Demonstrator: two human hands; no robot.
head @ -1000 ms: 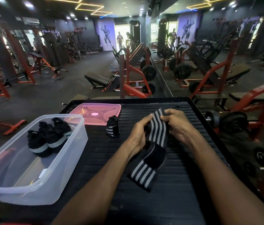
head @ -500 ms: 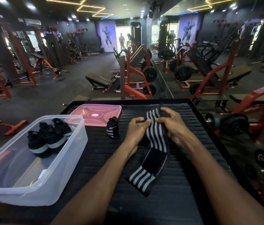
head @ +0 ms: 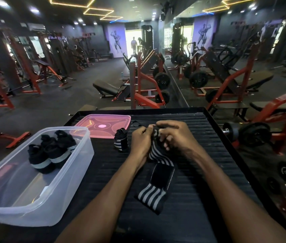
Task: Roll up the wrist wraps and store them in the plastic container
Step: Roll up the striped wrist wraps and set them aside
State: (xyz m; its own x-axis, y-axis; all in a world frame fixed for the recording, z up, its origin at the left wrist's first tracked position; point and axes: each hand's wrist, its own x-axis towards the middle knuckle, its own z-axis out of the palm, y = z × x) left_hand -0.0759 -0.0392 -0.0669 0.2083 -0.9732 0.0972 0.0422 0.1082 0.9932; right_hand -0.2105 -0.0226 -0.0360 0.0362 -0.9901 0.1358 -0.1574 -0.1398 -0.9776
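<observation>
A black wrist wrap with grey stripes (head: pixel 158 183) lies lengthwise on the black ribbed table (head: pixel 209 155). Its far end is bunched into a small roll between my left hand (head: pixel 139 142) and my right hand (head: pixel 173 135), and both pinch it. A rolled wrap (head: pixel 120 140) stands upright just left of my left hand. The clear plastic container (head: pixel 65 199) sits at the near left of the table, with rolled wraps (head: pixel 51 151) at its far end.
The container's pink lid (head: pixel 103 126) lies flat at the table's far left. Dumbbells (head: pixel 247 134) rest on a rack off the right edge. Red gym machines and benches fill the floor beyond; a person stands far off in the bright doorway.
The wrap's far end, held flat and stretched a second ago, is now folded over into a small roll between my fingers. Both hands have drawn closer together over it.
</observation>
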